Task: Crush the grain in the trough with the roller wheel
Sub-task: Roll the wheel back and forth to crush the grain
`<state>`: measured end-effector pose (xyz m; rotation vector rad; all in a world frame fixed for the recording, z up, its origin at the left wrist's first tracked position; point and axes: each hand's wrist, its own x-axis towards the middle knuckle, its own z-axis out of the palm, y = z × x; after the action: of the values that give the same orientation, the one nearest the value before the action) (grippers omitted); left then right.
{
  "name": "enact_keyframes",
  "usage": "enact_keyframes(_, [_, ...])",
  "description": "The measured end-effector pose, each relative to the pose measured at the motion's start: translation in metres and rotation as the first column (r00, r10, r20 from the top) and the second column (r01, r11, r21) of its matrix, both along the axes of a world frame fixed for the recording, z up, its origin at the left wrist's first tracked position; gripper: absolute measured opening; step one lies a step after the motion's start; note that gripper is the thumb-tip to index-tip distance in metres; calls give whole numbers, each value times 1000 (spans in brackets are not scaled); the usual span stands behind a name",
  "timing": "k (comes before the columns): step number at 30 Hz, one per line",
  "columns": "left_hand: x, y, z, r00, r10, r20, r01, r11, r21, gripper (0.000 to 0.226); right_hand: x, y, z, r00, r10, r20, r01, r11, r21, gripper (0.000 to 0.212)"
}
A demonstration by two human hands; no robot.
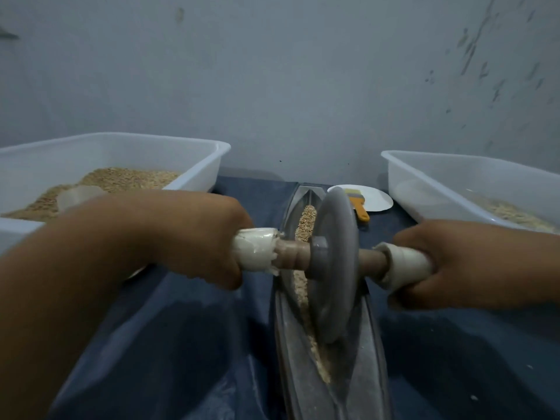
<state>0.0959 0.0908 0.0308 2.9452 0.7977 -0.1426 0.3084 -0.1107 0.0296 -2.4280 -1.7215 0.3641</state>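
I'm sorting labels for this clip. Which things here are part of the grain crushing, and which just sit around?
In use: roller wheel, trough, grain, left hand, right hand.
Idle: left tub, right tub, brush, white plate.

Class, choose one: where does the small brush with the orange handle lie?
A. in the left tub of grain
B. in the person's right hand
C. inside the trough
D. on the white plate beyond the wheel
D: the brush lies on the white plate, beyond the roller wheel.
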Motion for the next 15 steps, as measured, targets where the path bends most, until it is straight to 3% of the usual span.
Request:
enact_keyframes(2, [-4, -4, 6, 1000, -21, -15, 20, 998, -52, 30, 0, -5, 5, 980, 10, -198, -33, 993, -113, 50])
enact_keyframes(4, [0, -3, 4, 999, -20, 36, 21, 1000, -15, 29, 0, -4, 4, 973, 17, -229, -39, 995, -94, 48])
enact_keyframes(6, [8, 2, -6, 993, 11, 118, -16, 999, 44, 24, 1, 2, -5, 1000, -20, 15, 19, 998, 68, 48])
enact_keyframes(9, [21, 12, -27, 958, 47, 283, -103, 977, 188, 17, 1, 19, -23, 879, -179, 443, 17, 938, 346, 33])
enact_keyframes(12, [25, 16, -34, 922, 25, 387, -131, 959, 251, 17, 6, 26, -30, 864, -179, 471, -29, 916, 401, 25])
enact_keyframes(15, [19, 13, -23, 969, -9, 248, -42, 979, 198, 27, 13, 16, -21, 955, -77, 285, -16, 950, 311, 31])
